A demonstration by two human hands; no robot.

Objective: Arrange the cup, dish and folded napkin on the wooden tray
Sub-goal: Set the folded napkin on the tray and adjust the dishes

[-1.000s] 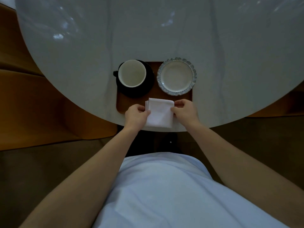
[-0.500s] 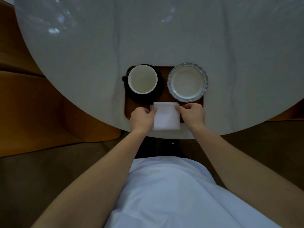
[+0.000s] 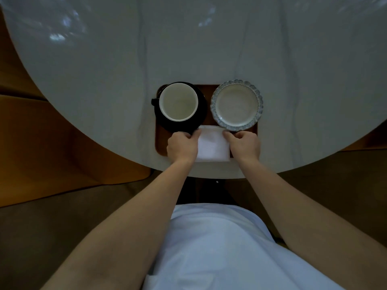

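A folded napkin (image 3: pixel 213 144) is held at both sides over the near part of the wooden tray (image 3: pixel 161 143).

The napkin's left edge is pinched by the curled fingers of the left hand (image 3: pixel 182 145), and its right edge by those of the right hand (image 3: pixel 245 145). The tray is set on the pale round surface (image 3: pixel 188 49), close to its near rim. On the tray's far left part, a white-lined cup (image 3: pixel 178 102) is seated on a black saucer (image 3: pixel 200 116); on the far right part, a scalloped dish (image 3: pixel 236 105) is placed. The napkin's far edge is seen just beside both saucer and dish, while its near edge reaches past the tray's near rim.
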